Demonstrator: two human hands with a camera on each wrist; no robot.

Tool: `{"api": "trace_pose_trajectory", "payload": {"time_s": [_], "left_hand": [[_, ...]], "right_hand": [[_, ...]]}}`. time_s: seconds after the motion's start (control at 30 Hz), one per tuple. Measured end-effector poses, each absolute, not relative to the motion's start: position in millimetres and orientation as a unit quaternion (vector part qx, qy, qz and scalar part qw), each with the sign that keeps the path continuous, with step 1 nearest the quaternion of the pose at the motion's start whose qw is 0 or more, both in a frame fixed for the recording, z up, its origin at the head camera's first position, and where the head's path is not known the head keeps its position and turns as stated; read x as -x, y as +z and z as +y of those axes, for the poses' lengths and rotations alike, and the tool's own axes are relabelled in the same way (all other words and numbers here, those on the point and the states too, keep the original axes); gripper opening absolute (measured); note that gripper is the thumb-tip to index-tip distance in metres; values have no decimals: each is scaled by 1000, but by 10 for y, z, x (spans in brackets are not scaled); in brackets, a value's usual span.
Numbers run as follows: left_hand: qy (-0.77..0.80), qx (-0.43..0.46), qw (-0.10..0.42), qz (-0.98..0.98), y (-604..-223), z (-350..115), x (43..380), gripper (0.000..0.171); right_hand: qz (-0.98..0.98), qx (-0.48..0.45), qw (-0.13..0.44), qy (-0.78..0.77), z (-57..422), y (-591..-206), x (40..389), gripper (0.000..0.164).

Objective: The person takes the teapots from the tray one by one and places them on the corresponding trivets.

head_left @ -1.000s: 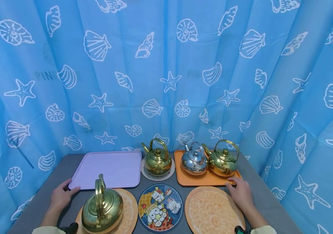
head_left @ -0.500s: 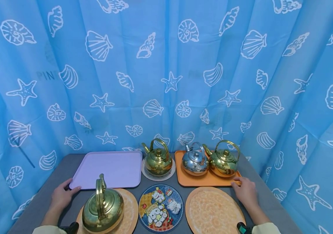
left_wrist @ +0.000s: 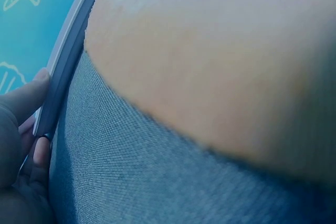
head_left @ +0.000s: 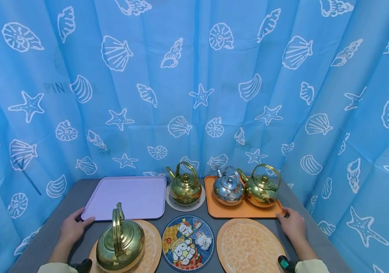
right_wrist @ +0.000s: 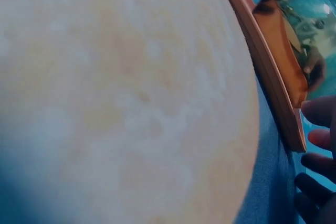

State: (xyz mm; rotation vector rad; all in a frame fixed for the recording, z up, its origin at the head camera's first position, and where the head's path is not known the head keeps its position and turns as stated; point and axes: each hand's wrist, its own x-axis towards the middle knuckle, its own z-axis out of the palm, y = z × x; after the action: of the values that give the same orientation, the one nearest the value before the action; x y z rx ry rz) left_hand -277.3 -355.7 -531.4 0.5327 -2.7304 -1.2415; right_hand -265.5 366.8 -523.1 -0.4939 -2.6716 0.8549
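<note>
At the near left corner of the lilac tray [head_left: 126, 197], my left hand [head_left: 72, 227] pinches the rim. The left wrist view has the thumb [left_wrist: 34, 95] over that rim and fingertips beneath it. My right hand [head_left: 292, 224] is at the near right corner of the orange tray [head_left: 220, 212]. In the right wrist view its fingers [right_wrist: 320, 166] are spread, the uppermost fingertip right at the tray's corner. A silver kettle [head_left: 228, 189] and a gold kettle [head_left: 262, 189] stand side by side on the orange tray. The lilac tray has nothing on it.
A large gold kettle [head_left: 121, 246] stands on a round tan mat [head_left: 151, 242] at front left. Between the trays, another gold kettle [head_left: 185, 189] sits on a pale round mat [head_left: 169, 203]. A cartoon mat [head_left: 187, 242] and another tan mat [head_left: 249, 246] lie in front. Blue curtain [head_left: 194, 94] hangs behind.
My right hand has slid rightward along the orange tray's front edge to its corner. The left hand stays at the lilac tray's corner, and the kettles have not moved.
</note>
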Motion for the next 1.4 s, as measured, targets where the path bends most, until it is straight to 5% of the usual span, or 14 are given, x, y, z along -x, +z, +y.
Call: {"api": "trace_pose_trajectory", "payload": {"time_s": [1.4], "left_hand": [[-413, -187, 41, -891, -5298, -3545, 2764, 85]], "right_hand": [[-901, 209, 129, 357, 3827, -5357, 2693, 44]]}}
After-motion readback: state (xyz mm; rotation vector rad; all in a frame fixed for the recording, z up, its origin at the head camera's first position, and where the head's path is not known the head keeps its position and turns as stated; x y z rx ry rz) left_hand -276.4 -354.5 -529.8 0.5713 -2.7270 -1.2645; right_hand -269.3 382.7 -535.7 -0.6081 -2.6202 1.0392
